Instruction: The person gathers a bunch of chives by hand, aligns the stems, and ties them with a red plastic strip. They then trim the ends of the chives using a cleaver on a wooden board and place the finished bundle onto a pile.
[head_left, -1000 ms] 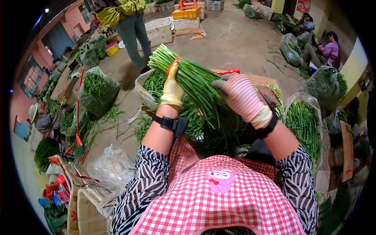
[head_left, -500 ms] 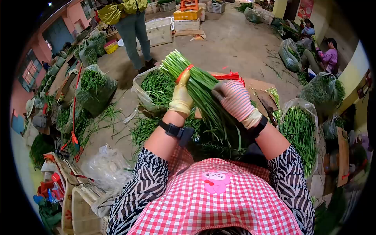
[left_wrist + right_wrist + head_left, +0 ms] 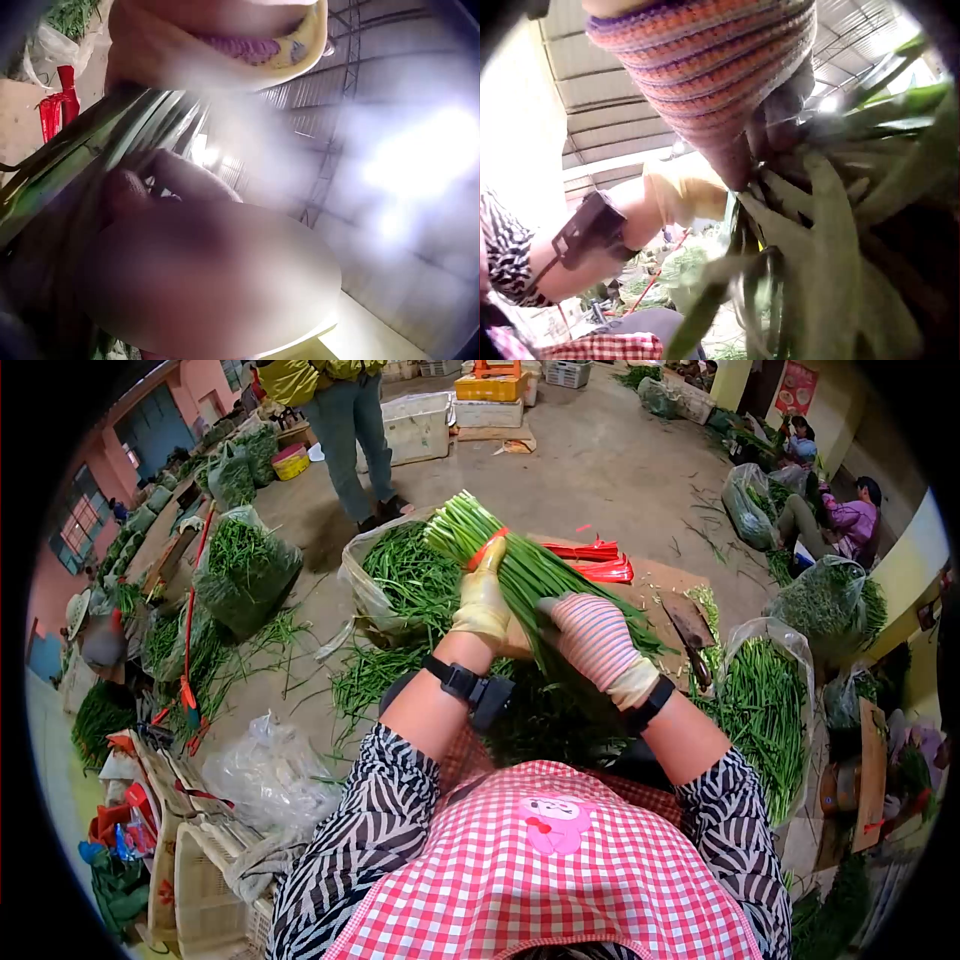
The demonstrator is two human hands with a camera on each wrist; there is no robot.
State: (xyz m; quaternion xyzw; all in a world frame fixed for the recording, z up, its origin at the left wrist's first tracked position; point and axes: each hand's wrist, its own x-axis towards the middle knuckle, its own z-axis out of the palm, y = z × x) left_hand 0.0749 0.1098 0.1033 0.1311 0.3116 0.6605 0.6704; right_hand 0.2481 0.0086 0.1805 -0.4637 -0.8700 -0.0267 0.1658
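A bunch of green chives (image 3: 535,582) slants across the head view, pale cut stems up and to the left, leaves trailing down to the right. A red band (image 3: 488,547) circles it near the stem end. My left hand (image 3: 484,598), in a yellowish glove, grips the bunch at that band. Lower down, my right hand (image 3: 597,640), in a striped knit glove with grey fingers, pinches leaves at the bunch's side. In the right wrist view its fingertips (image 3: 784,124) are curled in among the leaves (image 3: 829,225). Leaves (image 3: 97,157) also cross the left wrist view.
Red strips (image 3: 600,565) lie on a board behind the bunch, with a knife (image 3: 688,635) to their right. Bags of greens stand at left (image 3: 395,575) and right (image 3: 765,705). A person (image 3: 350,445) stands ahead; others sit at far right.
The bunch and both hands have shifted a little right and down in the head view. The right hand has moved along the leaves, and more of the red strips shows behind.
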